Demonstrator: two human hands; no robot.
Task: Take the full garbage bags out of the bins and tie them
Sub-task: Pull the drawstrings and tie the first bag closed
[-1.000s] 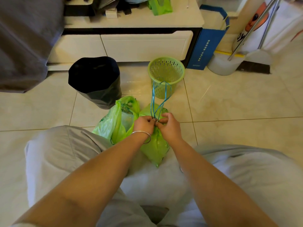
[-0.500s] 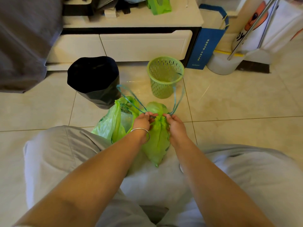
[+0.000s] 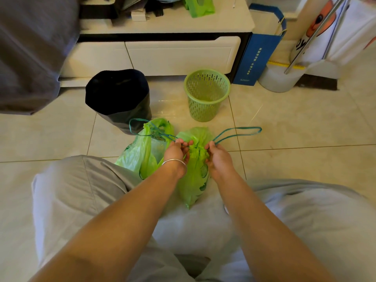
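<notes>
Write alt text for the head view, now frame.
Left hand and right hand pull teal drawstring loops apart, cinching a green garbage bag on the floor; behind stand an empty green bin and a black-lined bin.

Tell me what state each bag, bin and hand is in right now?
Right green bag: mouth cinched, drawstrings pulled outward.
Left green bag: on the floor, top loose.
Green basket bin: upright, no bag inside.
Black-lined bin: tilted, liner in place.
Left hand: gripping a drawstring.
Right hand: gripping a drawstring.
</notes>
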